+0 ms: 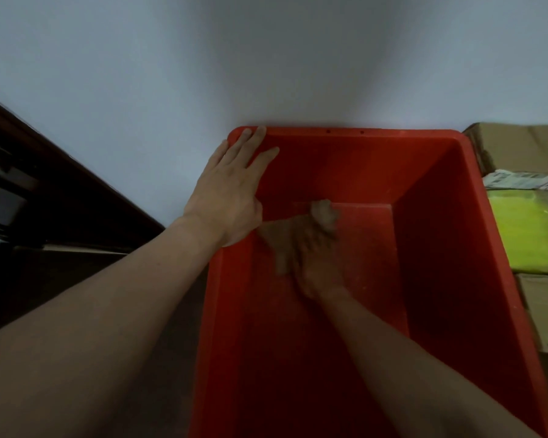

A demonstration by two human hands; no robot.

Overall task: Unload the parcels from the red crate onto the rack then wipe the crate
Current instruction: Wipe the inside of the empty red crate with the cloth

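Red plastic crate [440, 216] sits before us; just right of the crate lie a cardboard box [519, 147] and a lime-green parcel [525, 232]. Our left hand [231, 197] lies flat on the crate's far left rim, fingers straight and spread. Inside the crate our right hand [314, 270] meets a brownish cloth [325, 214] on the bottom, too blurred to tell its grip

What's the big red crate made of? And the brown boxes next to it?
The red crate looks like moulded plastic: smooth, one even colour all over, with a rounded rim and corners and pale dust on its floor. The brown boxes look like cardboard: matt, dull brown, with creased folds.
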